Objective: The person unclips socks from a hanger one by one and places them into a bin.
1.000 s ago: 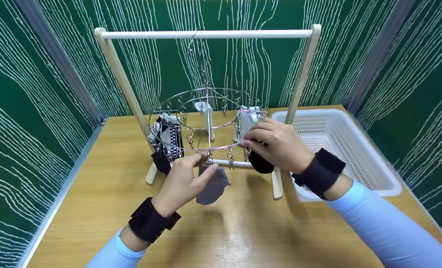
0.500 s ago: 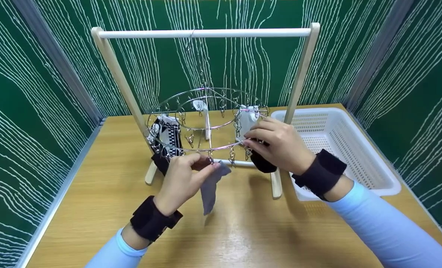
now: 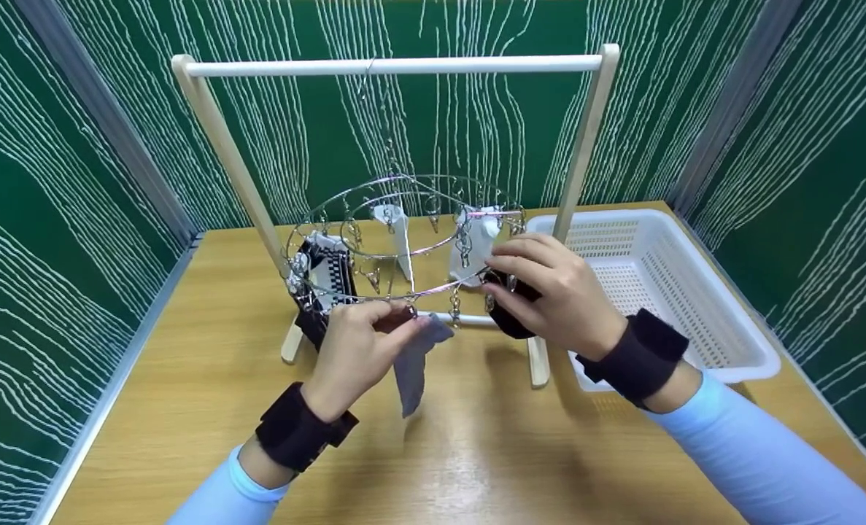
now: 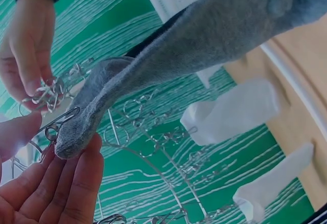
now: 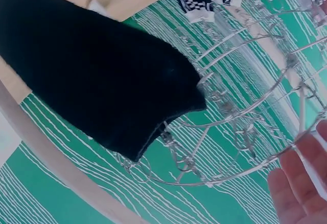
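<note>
My left hand (image 3: pixel 349 350) pinches a metal clip (image 4: pixel 52 132) under the round metal clip hanger (image 3: pixel 443 289). That clip bites one end of a grey sock (image 4: pixel 204 35), which dangles below the hand; my left fingers lie behind this end. At the right of the hoop, my right hand (image 3: pixel 553 295) has its thumb and fingers parted around the wire, fingertips right at it in the right wrist view. A black sock (image 5: pixel 97 70) hangs from clips beside the right hand, partly hidden by it in the head view.
The hanger hooks over the bar (image 3: pixel 440 65) of a wooden stand. Black-and-white checked socks (image 3: pixel 341 273) hang at its left, white socks (image 4: pixel 232 112) toward the back. A white perforated basket (image 3: pixel 750 375) stands at the right on the wooden table (image 3: pixel 184 408).
The grey sock has turned from facing broadside to nearly edge-on, its clip now pinched in my left hand. My right fingers have loosened from the hoop, which has shifted slightly.
</note>
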{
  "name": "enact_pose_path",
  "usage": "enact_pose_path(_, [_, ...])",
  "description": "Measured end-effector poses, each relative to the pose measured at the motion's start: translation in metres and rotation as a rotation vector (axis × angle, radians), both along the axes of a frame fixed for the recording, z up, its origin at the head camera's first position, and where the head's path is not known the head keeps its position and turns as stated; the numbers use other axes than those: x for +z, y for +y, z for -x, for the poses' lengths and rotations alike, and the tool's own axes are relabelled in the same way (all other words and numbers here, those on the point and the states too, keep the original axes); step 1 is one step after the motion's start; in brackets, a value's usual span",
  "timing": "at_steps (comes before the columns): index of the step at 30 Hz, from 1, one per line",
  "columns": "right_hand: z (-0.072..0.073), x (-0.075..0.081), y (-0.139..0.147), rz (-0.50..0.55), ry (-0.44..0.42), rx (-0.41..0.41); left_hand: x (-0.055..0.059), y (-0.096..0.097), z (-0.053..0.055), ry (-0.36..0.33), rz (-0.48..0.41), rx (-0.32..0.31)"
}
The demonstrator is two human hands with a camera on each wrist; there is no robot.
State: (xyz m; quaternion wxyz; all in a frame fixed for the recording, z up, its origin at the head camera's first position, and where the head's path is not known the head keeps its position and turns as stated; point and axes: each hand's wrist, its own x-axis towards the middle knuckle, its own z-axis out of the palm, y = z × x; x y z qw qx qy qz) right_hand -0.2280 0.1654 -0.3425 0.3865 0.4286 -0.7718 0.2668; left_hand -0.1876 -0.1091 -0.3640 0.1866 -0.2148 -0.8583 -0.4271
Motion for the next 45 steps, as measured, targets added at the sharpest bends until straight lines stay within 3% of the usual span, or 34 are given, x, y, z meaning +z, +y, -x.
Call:
enact_pose_path(7, [-0.021,-0.008,0.002,0.179,-0.014,0.019,-0.003,0.000,0.002,0.007,-0.008,-0.015])
enact_pose_path(16, [-0.031,-0.036,-0.002,0.101,-0.074,0.055,-0.004,0.000,0.002,0.004,-0.027,-0.033])
enact_pose_path(20, [-0.032,-0.053,-0.007,0.085,-0.187,0.034,-0.004,0.000,0.002,0.009,-0.022,-0.045])
enact_pose_path(25, [-0.030,-0.073,-0.019,0.058,-0.387,-0.012,-0.005,0.000,0.002,0.020,-0.022,-0.048])
enact_pose_path(29, [-0.024,-0.084,-0.028,0.028,-0.568,-0.025,-0.004,0.000,0.001,0.009,-0.025,-0.053])
enact_pose_path(33, [-0.016,-0.096,-0.034,0.005,-0.691,-0.019,-0.004,0.001,0.001,0.000,-0.025,-0.060])
enact_pose_path(38, [-0.007,-0.108,-0.041,0.040,-0.824,0.100,-0.005,0.001,0.001,-0.004,-0.035,-0.066])
enact_pose_path(45, [-0.002,-0.120,-0.056,0.214,-0.992,0.337,-0.003,0.003,0.001,-0.020,-0.053,-0.072])
